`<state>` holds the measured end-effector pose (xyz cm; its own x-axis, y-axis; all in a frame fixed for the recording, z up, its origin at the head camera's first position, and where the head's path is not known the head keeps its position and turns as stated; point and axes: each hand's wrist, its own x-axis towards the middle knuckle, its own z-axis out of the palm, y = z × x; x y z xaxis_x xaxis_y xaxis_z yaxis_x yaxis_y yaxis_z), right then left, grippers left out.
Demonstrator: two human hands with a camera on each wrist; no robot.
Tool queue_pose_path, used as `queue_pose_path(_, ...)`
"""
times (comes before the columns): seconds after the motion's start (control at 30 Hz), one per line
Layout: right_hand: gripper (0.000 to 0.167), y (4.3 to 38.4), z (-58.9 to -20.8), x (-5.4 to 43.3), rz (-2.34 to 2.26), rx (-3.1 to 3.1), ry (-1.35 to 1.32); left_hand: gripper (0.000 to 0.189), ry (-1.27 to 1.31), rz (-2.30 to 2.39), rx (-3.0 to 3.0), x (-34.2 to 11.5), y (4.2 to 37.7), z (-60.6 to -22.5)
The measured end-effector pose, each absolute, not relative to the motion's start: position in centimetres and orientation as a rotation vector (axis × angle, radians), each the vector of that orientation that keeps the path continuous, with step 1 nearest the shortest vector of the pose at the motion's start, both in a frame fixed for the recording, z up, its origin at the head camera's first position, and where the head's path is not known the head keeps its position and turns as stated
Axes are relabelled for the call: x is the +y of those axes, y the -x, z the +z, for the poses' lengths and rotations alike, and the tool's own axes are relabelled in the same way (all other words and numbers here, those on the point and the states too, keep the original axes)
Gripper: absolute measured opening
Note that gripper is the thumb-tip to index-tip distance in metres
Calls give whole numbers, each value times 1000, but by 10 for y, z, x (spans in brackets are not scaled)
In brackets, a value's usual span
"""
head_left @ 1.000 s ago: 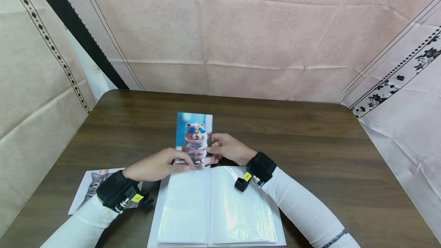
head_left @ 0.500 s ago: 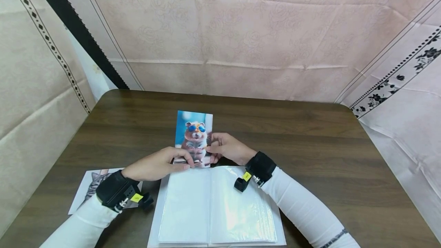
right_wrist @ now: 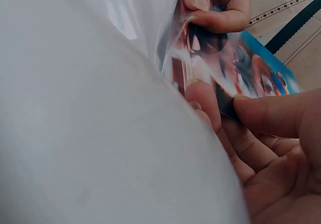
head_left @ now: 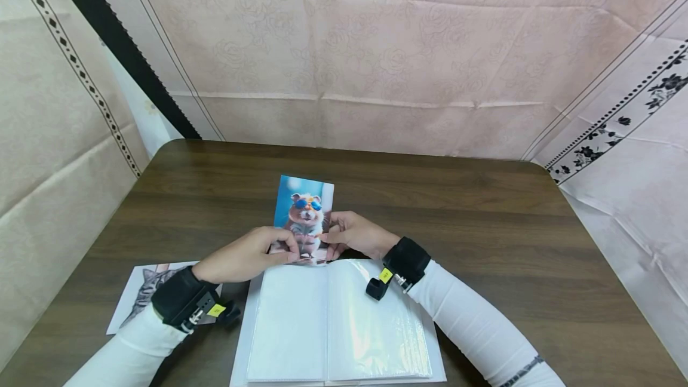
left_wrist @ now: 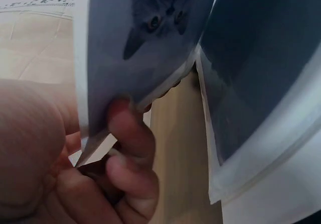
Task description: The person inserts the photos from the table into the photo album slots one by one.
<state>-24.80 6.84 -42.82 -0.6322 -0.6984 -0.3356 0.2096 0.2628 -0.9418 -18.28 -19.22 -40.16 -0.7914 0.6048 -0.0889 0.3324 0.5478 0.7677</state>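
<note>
A glossy photo (head_left: 305,217) of a hamster in sunglasses stands at the far edge of an open photo album (head_left: 287,321) with clear sleeves. My right hand (head_left: 359,235) pinches the photo by its right side between thumb and fingers. At the photo's lower left corner, my left hand (head_left: 247,255) pinches the edge of a clear sleeve (right_wrist: 188,19), as the right wrist view shows. The photo's bottom end overlaps the sleeve's mouth there. In the left wrist view, curled fingers (left_wrist: 133,138) hold a page bearing an upside-down cat picture (left_wrist: 160,20).
Another cat picture (head_left: 141,291) lies on the brown wooden table (head_left: 484,226) left of the album, partly under the left forearm. Patterned cloth (head_left: 376,64) hangs behind the table. Both wrists carry black camera straps (head_left: 407,260).
The photo has tilted slightly clockwise and shifted a little right, then down. My left fingers have drawn in closer to its lower left corner. The album has stayed put.
</note>
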Motion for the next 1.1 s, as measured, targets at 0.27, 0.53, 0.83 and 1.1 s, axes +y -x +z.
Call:
queue_pose_path(0.27,19,246,-427,68,-1367,1811,520,27,-699,1197,2490,-190,186,-405)
queue_pose_path(0.53,22,245,-424,69,-1380,1963,508,58,-664,1243,2479,-191,186,-407)
queue_pose_path(0.83,36,239,-413,69,-1331,2169,474,83,-618,1281,2419,-192,185,-405)
queue_pose_path(1.1,37,225,-410,69,-1230,2251,597,76,-605,1292,2363,-194,185,-405)
